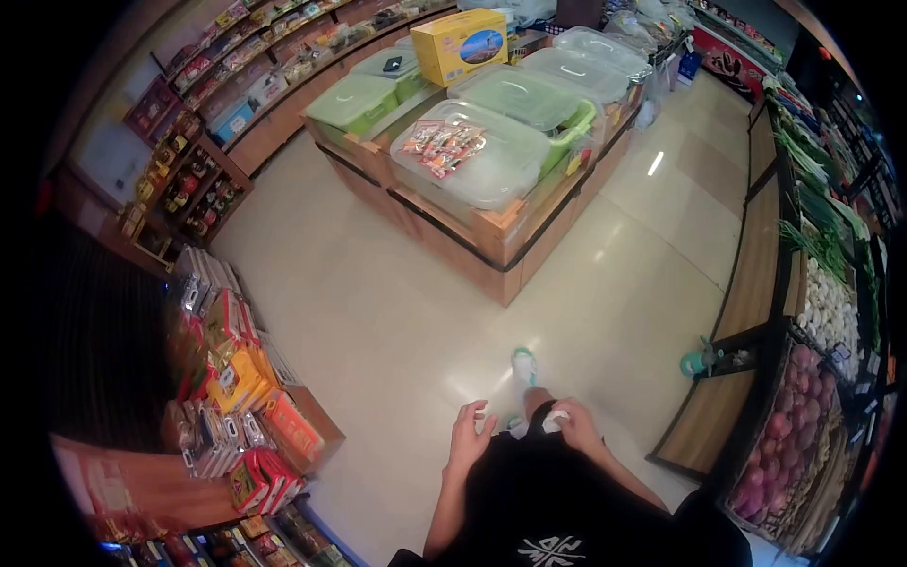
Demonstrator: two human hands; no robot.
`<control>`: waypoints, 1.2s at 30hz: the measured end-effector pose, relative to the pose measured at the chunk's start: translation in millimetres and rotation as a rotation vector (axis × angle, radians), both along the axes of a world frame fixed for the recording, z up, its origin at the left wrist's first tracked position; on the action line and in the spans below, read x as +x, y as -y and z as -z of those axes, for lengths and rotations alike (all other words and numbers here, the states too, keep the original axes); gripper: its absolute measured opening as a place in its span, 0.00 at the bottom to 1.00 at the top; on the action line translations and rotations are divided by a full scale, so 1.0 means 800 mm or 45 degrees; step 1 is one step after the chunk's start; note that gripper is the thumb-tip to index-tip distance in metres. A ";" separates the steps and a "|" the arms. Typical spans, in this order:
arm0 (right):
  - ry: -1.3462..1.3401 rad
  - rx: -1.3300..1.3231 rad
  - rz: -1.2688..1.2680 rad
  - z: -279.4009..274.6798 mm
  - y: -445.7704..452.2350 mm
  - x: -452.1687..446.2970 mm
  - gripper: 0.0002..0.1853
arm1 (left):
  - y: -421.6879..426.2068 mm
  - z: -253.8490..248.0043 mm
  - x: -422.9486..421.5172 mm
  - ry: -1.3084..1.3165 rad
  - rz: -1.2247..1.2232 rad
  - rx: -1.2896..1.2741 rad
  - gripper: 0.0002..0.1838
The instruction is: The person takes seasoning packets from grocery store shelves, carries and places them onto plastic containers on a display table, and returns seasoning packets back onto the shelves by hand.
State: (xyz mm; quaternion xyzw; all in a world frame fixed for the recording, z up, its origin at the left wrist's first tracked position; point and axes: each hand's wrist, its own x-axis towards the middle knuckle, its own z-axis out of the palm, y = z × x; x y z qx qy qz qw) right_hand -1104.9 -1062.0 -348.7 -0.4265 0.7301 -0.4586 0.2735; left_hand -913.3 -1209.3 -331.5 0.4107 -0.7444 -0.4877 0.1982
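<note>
My left hand [471,433] hangs in front of my body, its fingers loosely bent and apart with nothing in them. Beside it, my right hand [576,427] is closed around a small white crumpled thing [556,421], whose kind I cannot make out. Both hands are near the hem of my black shirt [557,501]. Below them a white and green shoe [523,365] shows on the pale floor.
Ahead stands a wooden display island [505,255] with lidded plastic bins, snack packets [444,146] and a yellow box [460,47]. Packaged goods [236,378] are stacked at left. A produce rack at right holds onions [786,430], garlic [828,302] and leafy greens.
</note>
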 end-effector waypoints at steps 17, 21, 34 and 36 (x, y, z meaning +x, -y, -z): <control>0.666 0.482 0.208 0.015 0.228 -0.114 0.23 | 0.208 -0.008 -0.095 0.176 0.059 -0.041 0.20; 0.714 0.297 0.260 0.038 0.285 -0.145 0.23 | 0.263 -0.015 -0.144 0.088 0.119 -0.083 0.20; 0.363 0.217 0.085 0.013 0.376 -0.211 0.12 | 0.368 0.006 -0.235 0.021 0.255 -0.063 0.18; 0.304 0.187 0.075 0.005 0.389 -0.213 0.11 | 0.384 0.010 -0.241 0.059 0.270 -0.044 0.18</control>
